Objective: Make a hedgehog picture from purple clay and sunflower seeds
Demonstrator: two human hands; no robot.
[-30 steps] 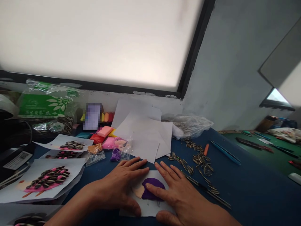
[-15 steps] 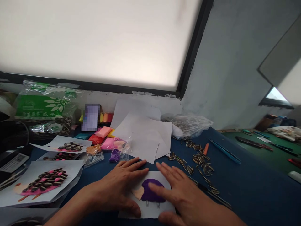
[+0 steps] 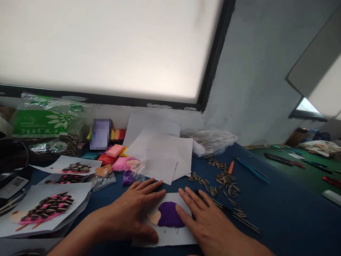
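A white paper sheet (image 3: 170,241) lies on the blue table between my hands. On it is a flattened purple clay shape (image 3: 170,215), with a peach clay piece (image 3: 154,217) joined at its left and thin drawn legs below. My left hand (image 3: 135,209) rests on the sheet's left side, fingers spread. At the right, my right hand (image 3: 199,213) is spread too, its index fingertip at the purple clay's right edge. Neither hand holds anything. Part of the paper is hidden under both hands.
Finished seed pictures (image 3: 48,209) are stacked at left. Behind are clay packets (image 3: 115,151), a green seed bag (image 3: 39,122) and blank paper sheets (image 3: 160,153). Sunflower seeds (image 3: 226,181), an orange stick (image 3: 231,167), blue tweezers (image 3: 253,170) and a dark thin tool (image 3: 234,213) lie at right.
My right hand has shifted off the middle of the purple clay to its right edge, uncovering more of it. My left hand stays on the paper. The view has turned slightly.
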